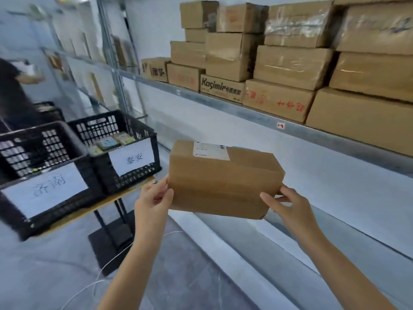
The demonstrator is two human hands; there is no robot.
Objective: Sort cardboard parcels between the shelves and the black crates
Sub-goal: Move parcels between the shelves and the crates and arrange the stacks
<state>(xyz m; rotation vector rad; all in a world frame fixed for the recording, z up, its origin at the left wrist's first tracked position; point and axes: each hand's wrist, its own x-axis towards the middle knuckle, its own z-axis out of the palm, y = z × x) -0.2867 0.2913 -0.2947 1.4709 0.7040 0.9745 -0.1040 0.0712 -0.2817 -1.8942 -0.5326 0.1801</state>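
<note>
- Low in the middle of the head view, a cardboard parcel point(224, 180) is held in the air between two bare hands, with its white shipping label point(211, 150) facing up at the far edge.
- At its lower left corner, the left hand point(154, 198) is closed on the box, thumb on the near face and fingers tucked behind the end.
- At the lower right corner, the right hand point(285, 203) grips the same way, thumb on the front and fingers wrapped around the end, so both hands are closed on the parcel and carry it together.
- Across the upper right of the frame, a metal shelf point(257, 113) carries a tight stack of brown boxes point(290, 63), while the shelf level behind the parcel looks bare.
- At the left of the frame, two black crates point(105, 175) sit on a small table point(125, 194), each with a white paper sign point(131, 159) on its front; the farther crate holds a few small packets.
- To do this step well, I judge the label should be read first and matched to a crate sign or shelf spot.
- Keeping the box level and both ends supported should stop it slipping, and it should be lowered into place rather than dropped.
- At the far left edge, another person point(11, 92) stands blurred, so a swing toward the crates needs some care.
</note>
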